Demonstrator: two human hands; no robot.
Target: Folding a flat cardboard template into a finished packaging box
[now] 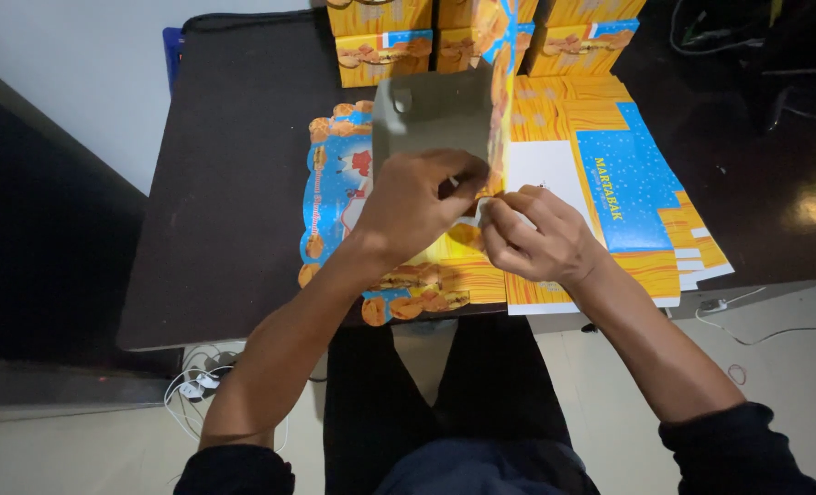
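A flat printed cardboard box blank (335, 183), orange and blue with food pictures, lies on the dark table (234, 183). One grey-backed flap (431, 115) stands folded upright. My left hand (413, 202) pinches the flap's lower edge. My right hand (541, 238) grips a small tab of the same blank right beside it. Both hands touch at the fold.
A stack of flat box blanks (610, 174) lies to the right of my hands. Three folded boxes (380, 41) stand along the table's far edge. Cables and a power strip (197, 385) lie on the floor below. Dark cables rest at the far right.
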